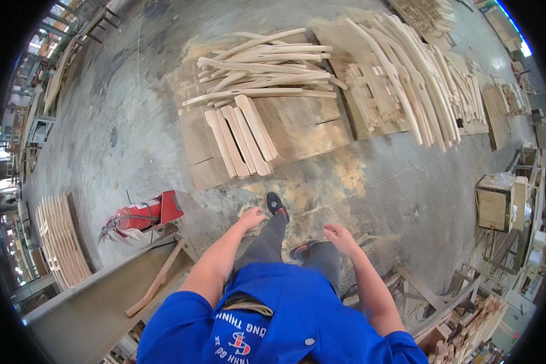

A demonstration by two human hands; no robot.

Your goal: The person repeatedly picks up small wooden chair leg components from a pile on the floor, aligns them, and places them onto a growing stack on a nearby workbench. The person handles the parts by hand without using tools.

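Observation:
My left hand (pixel 252 218) hangs in front of my left leg, above the concrete floor. Its fingers look loosely curled, with nothing visible in them. To the right, my right hand (pixel 341 238) hangs in the air with its fingers partly stretched and empty. Neither hand touches anything. Ahead on the floor lies a sheet of brown board (pixel 309 136). A short row of shaped wooden pieces (pixel 236 141) rests side by side on its near part. Behind them is a loose pile of long curved wooden pieces (pixel 267 67).
Farther right, long curved wooden strips (pixel 415 79) lie on more board. A red machine (pixel 141 213) with cables stands at left, by a workbench (pixel 97 312) holding one curved wooden piece (pixel 158 282). Slatted wood (pixel 64 239) is stacked beyond. At right are a wooden box (pixel 494 203) and metal frames.

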